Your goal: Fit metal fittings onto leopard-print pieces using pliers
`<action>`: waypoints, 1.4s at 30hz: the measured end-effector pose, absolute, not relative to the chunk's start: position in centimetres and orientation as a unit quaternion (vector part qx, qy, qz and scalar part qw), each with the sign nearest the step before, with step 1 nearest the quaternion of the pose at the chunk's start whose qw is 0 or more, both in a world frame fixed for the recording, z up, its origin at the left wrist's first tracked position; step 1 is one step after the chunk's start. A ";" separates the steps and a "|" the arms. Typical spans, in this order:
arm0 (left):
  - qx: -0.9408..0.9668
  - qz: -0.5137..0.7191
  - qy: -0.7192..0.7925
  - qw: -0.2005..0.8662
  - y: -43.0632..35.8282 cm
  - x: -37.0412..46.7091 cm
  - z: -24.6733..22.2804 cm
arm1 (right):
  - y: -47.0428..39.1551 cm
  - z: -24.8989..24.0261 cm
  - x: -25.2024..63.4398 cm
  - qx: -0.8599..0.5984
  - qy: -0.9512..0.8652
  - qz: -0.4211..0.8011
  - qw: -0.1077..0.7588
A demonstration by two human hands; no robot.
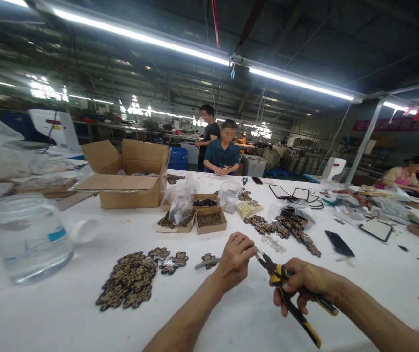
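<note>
My right hand (300,286) is closed round a pair of pliers (275,276) with black and yellow handles. The pliers' jaws meet the fingertips of my left hand (235,259), which is pinched on something too small to make out. A grey rod-like piece (207,263) sticks out to the left of my left hand; whether it is held or lies on the table I cannot tell. Beside it is a leopard-print flower-shaped piece (208,257). Farther left lies a pile of leopard-print pieces (126,281) with dark edges. Small clear bits (273,243) are scattered beyond the pliers.
On the white table (66,322) stand a water jug (29,239), an open carton (130,193) and a small box of brown studs (210,221). More leopard-print pieces (286,227) and a phone (339,243) lie right. A co-worker (222,151) sits opposite.
</note>
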State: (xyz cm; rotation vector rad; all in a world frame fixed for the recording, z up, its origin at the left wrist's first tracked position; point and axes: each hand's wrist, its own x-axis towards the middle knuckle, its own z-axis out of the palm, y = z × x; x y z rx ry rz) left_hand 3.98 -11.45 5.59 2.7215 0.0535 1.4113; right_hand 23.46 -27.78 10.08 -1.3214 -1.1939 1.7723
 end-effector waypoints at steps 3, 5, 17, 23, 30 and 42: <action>0.889 0.455 0.017 0.033 -11.4 4.0 5.5 | -27.9 10.4 23.1 -0.521 -0.450 0.655 0.312; 0.890 0.454 0.018 0.031 -11.4 4.0 5.5 | -27.9 10.5 22.9 -0.533 -0.450 0.644 0.313; 0.874 0.485 0.023 0.009 -11.6 3.7 5.5 | -27.4 11.0 23.2 -0.522 -0.455 0.656 0.301; 0.870 0.493 0.009 0.007 -11.5 3.5 5.5 | -27.2 11.8 23.4 -0.506 -0.454 0.674 0.287; 0.858 0.512 0.012 -0.035 -11.3 3.4 5.2 | -27.2 12.3 22.8 -0.512 -0.455 0.665 0.298; 0.841 0.535 -0.004 -0.086 -11.4 2.8 5.4 | -26.7 13.3 22.6 -0.508 -0.463 0.668 0.285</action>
